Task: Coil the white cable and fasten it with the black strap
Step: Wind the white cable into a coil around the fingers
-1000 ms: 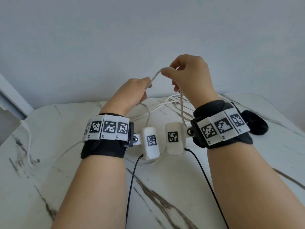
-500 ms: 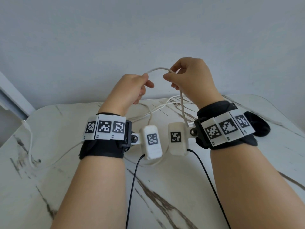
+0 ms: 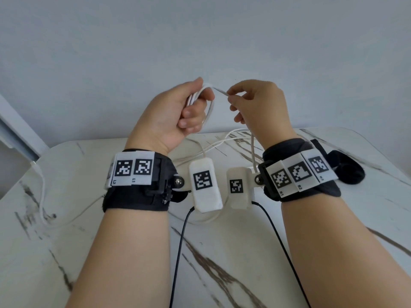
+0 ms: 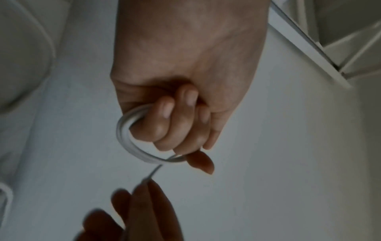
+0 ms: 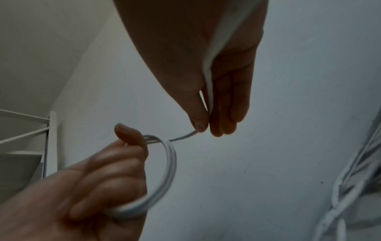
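Since the earlier frame my left hand (image 3: 175,114) has rolled palm-up and now carries a small coil of the white cable (image 3: 210,107), where before only a single arc ran between my two hands. Its fingers are curled tight round several loops; the ring stands roughly upright, its plane edge-on to the head camera, bulging out toward the right hand (image 3: 260,107). From the top of the ring a short straight run of cable points right and slightly down to the right grip, where thumb and forefinger pinch it at the tips, the other fingers loosely extended alongside. Below that pinch the cable drops along the right palm, down past the wrist, and the loose remainder lies in long runs across the marble bench (image 3: 222,252), trailing off toward the left edge. Both hands are raised above the bench, near each other but not touching. A dark lump (image 3: 349,172) sits on the bench behind my right wrist; it may be the black strap, though the wristband hides most of it
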